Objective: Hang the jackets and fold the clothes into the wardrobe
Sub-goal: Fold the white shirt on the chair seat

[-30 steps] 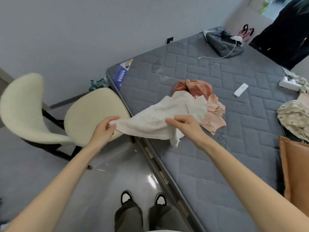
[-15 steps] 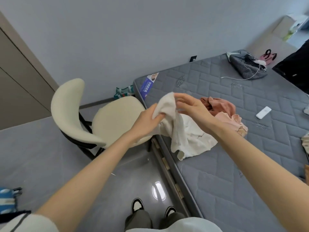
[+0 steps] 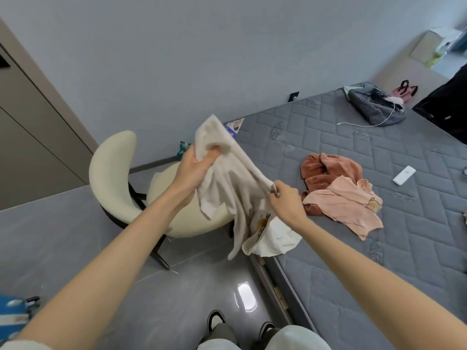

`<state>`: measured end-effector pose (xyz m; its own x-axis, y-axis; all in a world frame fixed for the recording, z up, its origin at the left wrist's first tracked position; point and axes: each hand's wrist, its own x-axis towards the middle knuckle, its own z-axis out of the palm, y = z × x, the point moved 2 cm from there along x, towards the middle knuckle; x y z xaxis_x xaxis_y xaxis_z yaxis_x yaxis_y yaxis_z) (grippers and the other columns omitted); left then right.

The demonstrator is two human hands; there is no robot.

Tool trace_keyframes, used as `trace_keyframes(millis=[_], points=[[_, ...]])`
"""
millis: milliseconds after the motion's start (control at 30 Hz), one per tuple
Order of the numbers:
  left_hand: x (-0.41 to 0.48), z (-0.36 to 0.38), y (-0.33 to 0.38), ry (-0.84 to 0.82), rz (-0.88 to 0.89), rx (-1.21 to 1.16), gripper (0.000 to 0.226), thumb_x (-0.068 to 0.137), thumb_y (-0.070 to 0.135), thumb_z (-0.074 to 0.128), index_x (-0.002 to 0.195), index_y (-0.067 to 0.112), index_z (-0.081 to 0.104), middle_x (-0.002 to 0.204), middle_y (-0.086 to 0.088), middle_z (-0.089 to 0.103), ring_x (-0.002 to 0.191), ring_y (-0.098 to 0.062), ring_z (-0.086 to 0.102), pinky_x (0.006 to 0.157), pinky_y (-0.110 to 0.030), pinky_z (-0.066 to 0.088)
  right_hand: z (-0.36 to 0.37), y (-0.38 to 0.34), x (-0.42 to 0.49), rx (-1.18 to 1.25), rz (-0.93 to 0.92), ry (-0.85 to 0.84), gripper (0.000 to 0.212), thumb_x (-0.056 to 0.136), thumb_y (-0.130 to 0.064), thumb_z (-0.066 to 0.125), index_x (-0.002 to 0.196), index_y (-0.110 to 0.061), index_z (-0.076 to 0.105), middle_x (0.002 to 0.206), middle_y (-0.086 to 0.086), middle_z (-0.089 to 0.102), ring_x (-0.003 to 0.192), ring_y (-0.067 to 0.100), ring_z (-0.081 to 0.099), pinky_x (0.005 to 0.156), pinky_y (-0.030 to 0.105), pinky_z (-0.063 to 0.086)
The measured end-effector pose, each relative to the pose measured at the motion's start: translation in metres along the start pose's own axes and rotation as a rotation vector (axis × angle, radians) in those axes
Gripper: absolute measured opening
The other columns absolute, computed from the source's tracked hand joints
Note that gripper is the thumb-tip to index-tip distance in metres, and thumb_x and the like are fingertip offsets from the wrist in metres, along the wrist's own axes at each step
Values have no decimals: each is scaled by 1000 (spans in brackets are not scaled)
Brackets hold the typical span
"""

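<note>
Cream shirt (image 3: 235, 188) hangs bunched over the near edge of the mattress (image 3: 328, 286), its hem resting there, left hand (image 3: 194, 170) gripping a wad high and right hand (image 3: 285, 200) pinching an edge; folding well likely means spreading it flat on that mattress first.

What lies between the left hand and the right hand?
The cream garment: the left hand grips its bunched top, the right hand pinches an edge lower down, and cloth runs between them. The head view shows it.
</note>
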<state>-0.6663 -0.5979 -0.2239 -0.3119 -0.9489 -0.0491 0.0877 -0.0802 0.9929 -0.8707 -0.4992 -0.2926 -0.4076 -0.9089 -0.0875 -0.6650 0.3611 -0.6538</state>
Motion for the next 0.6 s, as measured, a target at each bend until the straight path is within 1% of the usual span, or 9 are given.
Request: trace_keyframes(millis=[100, 167, 233, 267, 333, 433, 500, 533, 600], points=[[2, -36, -2, 141, 75, 133, 13, 93, 32, 60, 106, 32, 56, 104, 14, 65, 94, 2, 62, 76, -15, 49, -21, -4, 16, -90, -65, 49, 24, 91, -3, 44, 99, -9, 66, 99, 12, 70, 93, 32, 60, 68, 30, 34], [-1, -53, -8, 163, 69, 332, 11, 92, 39, 59, 100, 39, 51, 96, 26, 59, 89, 10, 58, 70, -12, 45, -30, -19, 24, 0, -128, 15, 24, 94, -5, 43, 102, -11, 64, 103, 6, 68, 95, 24, 59, 71, 25, 36], [-2, -67, -15, 195, 18, 461, 27, 90, 32, 62, 110, 35, 45, 97, 24, 53, 98, -3, 57, 73, -21, 44, -35, -39, 27, 117, -176, -5, 17, 97, -12, 45, 98, -18, 60, 94, -7, 64, 89, 13, 56, 65, 12, 36], [-2, -71, -17, 190, 6, 508, 44, 87, 25, 65, 122, 34, 40, 103, 19, 52, 103, -10, 55, 78, -26, 46, -38, -50, 27, 158, -205, -21, 14, 98, -14, 46, 96, -21, 59, 90, -11, 62, 86, 10, 56, 64, 9, 37], [-3, -71, -16, 93, 40, 685, 83, 77, 21, 74, 142, 35, 24, 130, 4, 45, 121, -16, 43, 98, -37, 41, -41, -73, 25, 178, -304, -90, 15, 98, -15, 48, 94, -23, 59, 87, -15, 62, 82, 3, 56, 66, 10, 38], [-7, -42, -15, -213, 161, 969, 109, 67, 48, 80, 149, 42, 9, 155, 5, 21, 143, -16, 17, 112, -45, 8, -41, -102, 22, 189, -416, -218, 15, 96, -11, 51, 94, -15, 65, 88, -3, 67, 79, 6, 56, 72, 22, 41], [-10, -17, -17, -337, 157, 949, 98, 71, 56, 73, 148, 42, 13, 150, 11, 36, 142, -12, 23, 113, -54, -2, -43, -116, 21, 256, -450, -274, 13, 95, -9, 55, 92, -12, 67, 83, -2, 68, 74, 4, 57, 70, 20, 42], [-9, -8, -18, -341, 146, 883, 84, 77, 52, 70, 146, 39, 24, 141, 11, 48, 135, -10, 37, 115, -56, 4, -45, -120, 20, 285, -459, -280, 13, 94, -10, 57, 89, -14, 68, 80, -8, 68, 71, -1, 57, 68, 15, 42], [-4, 3, -14, -312, 170, 724, 44, 87, 37, 64, 129, 27, 51, 114, 8, 64, 106, -9, 58, 104, -47, 37, -52, -122, 22, 332, -437, -259, 16, 93, -12, 59, 85, -21, 70, 76, -15, 69, 70, -5, 59, 66, 9, 43]])
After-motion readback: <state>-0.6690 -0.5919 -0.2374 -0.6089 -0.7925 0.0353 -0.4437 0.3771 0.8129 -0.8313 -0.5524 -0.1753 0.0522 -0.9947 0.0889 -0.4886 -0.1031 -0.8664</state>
